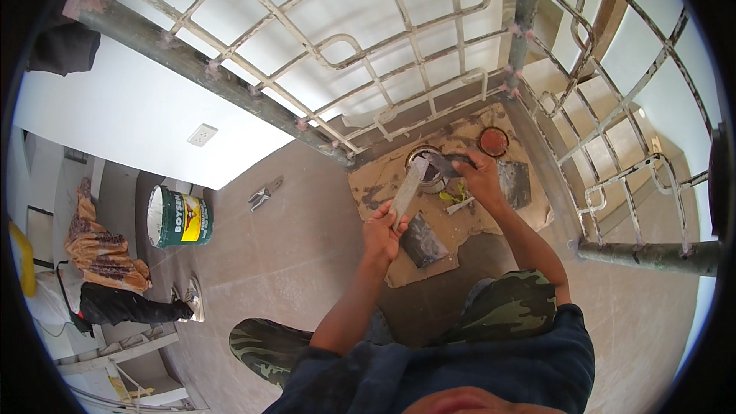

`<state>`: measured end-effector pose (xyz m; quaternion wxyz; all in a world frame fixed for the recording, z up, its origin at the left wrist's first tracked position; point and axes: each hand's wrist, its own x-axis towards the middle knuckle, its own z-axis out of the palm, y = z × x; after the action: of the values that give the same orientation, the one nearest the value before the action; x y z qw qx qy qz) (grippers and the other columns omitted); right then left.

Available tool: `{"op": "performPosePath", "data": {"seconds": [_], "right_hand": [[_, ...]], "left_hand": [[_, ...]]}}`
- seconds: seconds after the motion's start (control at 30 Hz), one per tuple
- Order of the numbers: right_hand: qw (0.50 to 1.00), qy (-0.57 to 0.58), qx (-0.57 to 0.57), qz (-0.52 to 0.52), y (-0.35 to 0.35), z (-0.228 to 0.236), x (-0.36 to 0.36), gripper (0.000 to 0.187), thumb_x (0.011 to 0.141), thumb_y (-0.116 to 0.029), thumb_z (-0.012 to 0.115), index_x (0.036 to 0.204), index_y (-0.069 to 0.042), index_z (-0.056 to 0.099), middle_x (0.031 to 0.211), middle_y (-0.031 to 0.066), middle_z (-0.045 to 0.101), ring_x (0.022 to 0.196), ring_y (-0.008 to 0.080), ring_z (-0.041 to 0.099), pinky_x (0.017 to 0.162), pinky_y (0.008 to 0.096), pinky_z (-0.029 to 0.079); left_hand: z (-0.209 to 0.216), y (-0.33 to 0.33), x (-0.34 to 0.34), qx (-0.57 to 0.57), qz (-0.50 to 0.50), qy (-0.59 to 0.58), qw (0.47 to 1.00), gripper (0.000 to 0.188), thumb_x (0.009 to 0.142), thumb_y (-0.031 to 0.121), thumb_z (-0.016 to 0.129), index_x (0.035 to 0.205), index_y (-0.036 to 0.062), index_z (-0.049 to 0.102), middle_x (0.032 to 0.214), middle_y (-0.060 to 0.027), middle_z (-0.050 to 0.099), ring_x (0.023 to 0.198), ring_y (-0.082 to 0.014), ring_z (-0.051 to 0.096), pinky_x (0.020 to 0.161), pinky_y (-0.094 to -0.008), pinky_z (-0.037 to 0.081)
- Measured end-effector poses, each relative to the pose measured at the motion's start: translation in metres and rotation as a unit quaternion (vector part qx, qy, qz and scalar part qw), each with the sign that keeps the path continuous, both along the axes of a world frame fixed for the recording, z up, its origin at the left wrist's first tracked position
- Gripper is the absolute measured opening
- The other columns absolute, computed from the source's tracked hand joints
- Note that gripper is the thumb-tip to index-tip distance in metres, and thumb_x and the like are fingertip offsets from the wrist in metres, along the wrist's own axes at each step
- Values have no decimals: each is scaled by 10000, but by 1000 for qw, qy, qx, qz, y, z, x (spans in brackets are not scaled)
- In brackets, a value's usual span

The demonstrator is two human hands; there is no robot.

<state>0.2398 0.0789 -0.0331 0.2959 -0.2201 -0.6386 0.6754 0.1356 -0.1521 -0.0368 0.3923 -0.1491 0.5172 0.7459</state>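
Note:
Closed around the lower end of a flat, pale strip (pixel 408 195), my left hand (pixel 382 234) tilts it over an open can (pixel 435 186). The strip's upper end carries greyish paste. My right hand (pixel 481 178) grips a dark putty knife (pixel 443 164), its blade meeting the strip's upper end above the can. Much of the can is hidden by the strip and knife. Under it lies a stained cardboard sheet (pixel 477 249). A yellow-green item (pixel 446 196) and a small white piece (pixel 461 205) are just below my right hand.
Dark flat plates (pixel 423 241) and a round reddish-brown container (pixel 493 142) rest on the cardboard. Metal grilles (pixel 414 27) with a thick rail (pixel 230 69) stand around it. Pliers (pixel 265 195) and a green bucket (pixel 192 219) are left. Another person (pixel 126 305) is farther left.

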Motion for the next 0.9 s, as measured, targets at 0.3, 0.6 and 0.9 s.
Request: {"op": "performPosePath", "data": {"seconds": [0.3, 0.6, 0.9], "right_hand": [[996, -32, 78, 40, 7, -5, -6, 252, 853, -29, 637, 1099, 6, 674, 867, 71, 697, 799, 66, 592, 745, 247, 480], [931, -5, 362, -54, -13, 0, -2, 266, 836, -28, 647, 1100, -36, 686, 932, 122, 703, 801, 241, 681, 759, 347, 536], [830, 51, 545, -104, -41, -8, 0, 285, 741, -5, 653, 1022, -58, 660, 1018, 94, 680, 859, 273, 671, 720, 368, 560]], "left_hand": [[-1, -2, -1, 2, -32, -2, 999, 293, 955, -22, 486, 1237, 6, 563, 1011, -123, 655, 720, -202, 661, 597, -272, 577], [-31, -5, -9, 81, 42, -123, 988, 182, 958, -12, 514, 1134, -59, 525, 1028, -134, 612, 858, -239, 658, 723, -287, 623], [-21, 10, 8, 30, 31, -187, 981, 233, 989, 47, 530, 1169, -100, 553, 986, -65, 596, 881, -113, 583, 787, -168, 525]]}}
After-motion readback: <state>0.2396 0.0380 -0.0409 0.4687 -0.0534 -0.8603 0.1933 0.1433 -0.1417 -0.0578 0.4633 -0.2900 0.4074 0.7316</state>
